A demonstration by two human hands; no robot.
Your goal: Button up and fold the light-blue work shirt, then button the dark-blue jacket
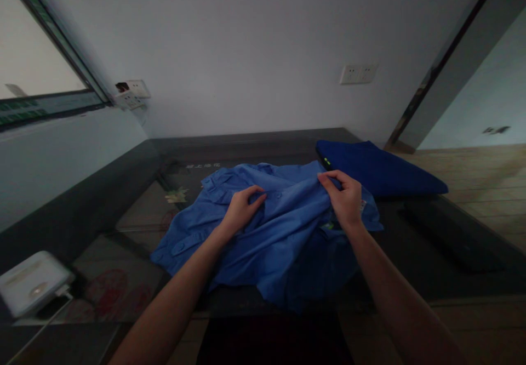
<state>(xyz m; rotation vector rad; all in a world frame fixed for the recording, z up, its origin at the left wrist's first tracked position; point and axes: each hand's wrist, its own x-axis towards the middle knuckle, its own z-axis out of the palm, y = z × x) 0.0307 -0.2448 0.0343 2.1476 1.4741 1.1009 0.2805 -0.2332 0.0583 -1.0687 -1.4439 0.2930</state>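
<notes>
A blue button-up shirt [279,239] lies crumpled on the dark table, its front edge running between my hands. My left hand [243,207] pinches the cloth near the middle, thumb and forefinger close by a button. Further right, my right hand [344,194] grips the shirt's edge between thumb and fingers and pulls it slightly taut. To the left, a cuff or sleeve end with buttons spreads over the table. Below my right hand, a label and a small green patch show inside the folds. Part of the shirt droops toward the table's near edge.
A dark blue folded cloth or flat case [378,167] lies at the back right. Nearer is a black flat object [452,239]. A white box with a cable [35,283] stands at the left edge. Wall sockets [358,74] are behind the table [283,144].
</notes>
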